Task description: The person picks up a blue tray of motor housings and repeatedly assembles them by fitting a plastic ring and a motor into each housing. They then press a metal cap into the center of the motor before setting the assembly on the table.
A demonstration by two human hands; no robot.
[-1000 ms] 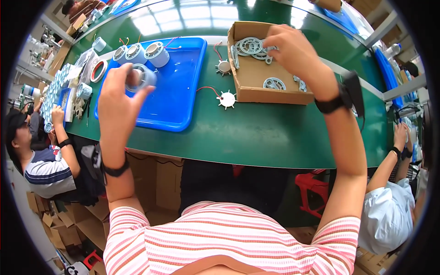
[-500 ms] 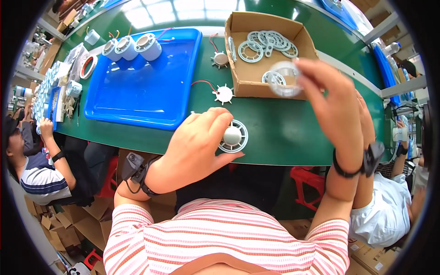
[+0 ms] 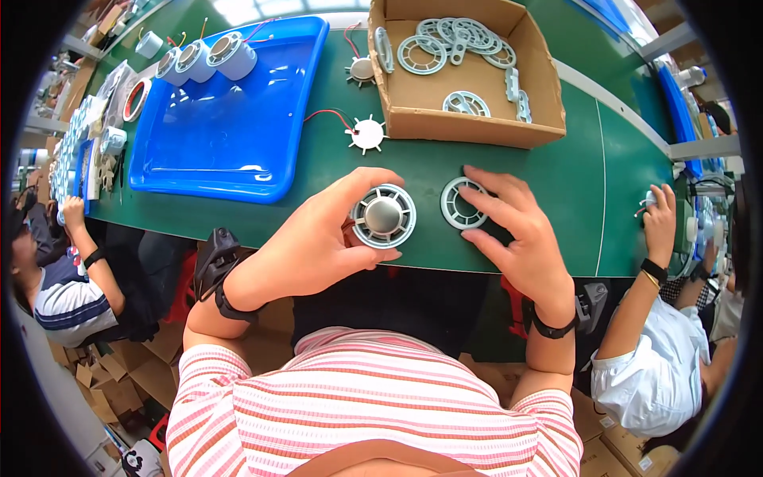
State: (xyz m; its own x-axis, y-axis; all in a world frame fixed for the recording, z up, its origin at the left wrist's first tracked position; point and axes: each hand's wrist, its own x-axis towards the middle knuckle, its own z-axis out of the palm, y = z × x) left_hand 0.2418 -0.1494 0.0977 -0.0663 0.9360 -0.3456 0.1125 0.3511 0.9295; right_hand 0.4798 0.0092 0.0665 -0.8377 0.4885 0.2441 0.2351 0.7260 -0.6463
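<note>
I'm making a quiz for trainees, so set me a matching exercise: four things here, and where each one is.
1. Domed round part
2. Loose spoked ring
3. Three capped cylinders
4. White disc with red wire

A. Between the blue tray and the cardboard box
B. Touched by the right hand
C. Gripped by the left hand
D. Inside the blue tray

Pairs: 1-C, 2-B, 3-D, 4-A

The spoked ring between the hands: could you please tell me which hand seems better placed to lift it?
Probably the right hand: its fingers are at the ring, while the left hand holds the silver-centred round part.
</note>
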